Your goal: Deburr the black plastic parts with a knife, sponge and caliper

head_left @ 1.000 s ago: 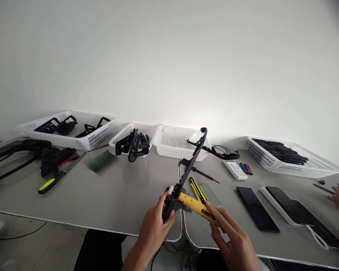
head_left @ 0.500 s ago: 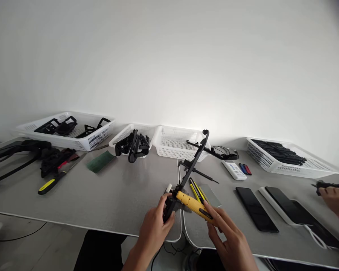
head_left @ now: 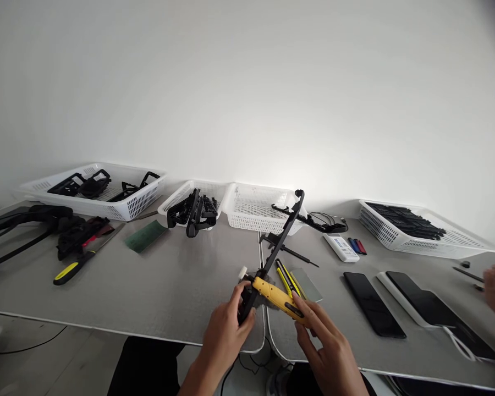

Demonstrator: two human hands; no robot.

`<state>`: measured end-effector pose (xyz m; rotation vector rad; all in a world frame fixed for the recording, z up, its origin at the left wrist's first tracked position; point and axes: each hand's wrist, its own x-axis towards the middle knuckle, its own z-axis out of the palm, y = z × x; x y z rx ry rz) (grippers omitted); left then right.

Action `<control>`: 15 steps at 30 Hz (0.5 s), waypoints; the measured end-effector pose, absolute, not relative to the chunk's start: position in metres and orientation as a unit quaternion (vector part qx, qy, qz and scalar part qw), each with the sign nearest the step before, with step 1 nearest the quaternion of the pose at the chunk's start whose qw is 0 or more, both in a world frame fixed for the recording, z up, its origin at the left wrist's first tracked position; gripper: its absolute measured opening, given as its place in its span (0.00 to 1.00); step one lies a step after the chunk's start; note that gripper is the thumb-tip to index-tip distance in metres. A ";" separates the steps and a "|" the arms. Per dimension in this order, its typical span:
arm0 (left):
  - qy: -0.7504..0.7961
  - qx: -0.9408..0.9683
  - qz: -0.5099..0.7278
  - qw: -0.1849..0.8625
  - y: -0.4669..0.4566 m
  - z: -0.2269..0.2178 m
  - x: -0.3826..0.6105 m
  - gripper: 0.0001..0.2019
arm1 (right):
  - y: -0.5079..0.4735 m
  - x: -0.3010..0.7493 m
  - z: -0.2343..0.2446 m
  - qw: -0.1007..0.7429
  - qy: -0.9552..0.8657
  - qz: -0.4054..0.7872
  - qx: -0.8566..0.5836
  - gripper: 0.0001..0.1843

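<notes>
Above the bench's point(head_left: 190, 286) front edge, near the seam, the left hand point(head_left: 226, 324) is closed, thumb and fingers gripping the lower end of a long black frame point(head_left: 280, 242), which slants up toward the rear edge. Right hand point(head_left: 322, 335): fingers curled round the handle of a yellow tool point(head_left: 272, 293), its head against the frame beside the left fingertips. Contact detail at the head too small to read.

Containers, along the rear edge. Left corner: wide white tray point(head_left: 144, 203), several black frame parts point(head_left: 94, 184) lying loose. Next, small white basket point(head_left: 210, 190), heaped with black pieces point(head_left: 196, 212), some over its front rim. Adjoining: white basket point(head_left: 247, 223), a dark bar across its right end; whether inside cannot be told. Toward right corner: white tray point(head_left: 416, 248), dark strips point(head_left: 404, 219) stacked within.
</notes>
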<state>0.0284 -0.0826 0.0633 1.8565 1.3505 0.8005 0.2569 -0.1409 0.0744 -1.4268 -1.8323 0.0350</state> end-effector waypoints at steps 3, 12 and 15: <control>0.524 0.708 0.319 0.349 -0.082 0.064 0.028 0.25 | -0.139 0.254 0.073 0.395 -0.725 0.025 -0.564 0.26; 0.511 0.692 0.307 0.406 -0.081 0.064 0.028 0.27 | -0.140 0.258 0.073 0.389 -0.710 0.040 -0.585 0.24; 0.505 0.698 0.306 0.404 -0.080 0.064 0.029 0.27 | -0.139 0.258 0.072 0.399 -0.708 0.038 -0.582 0.24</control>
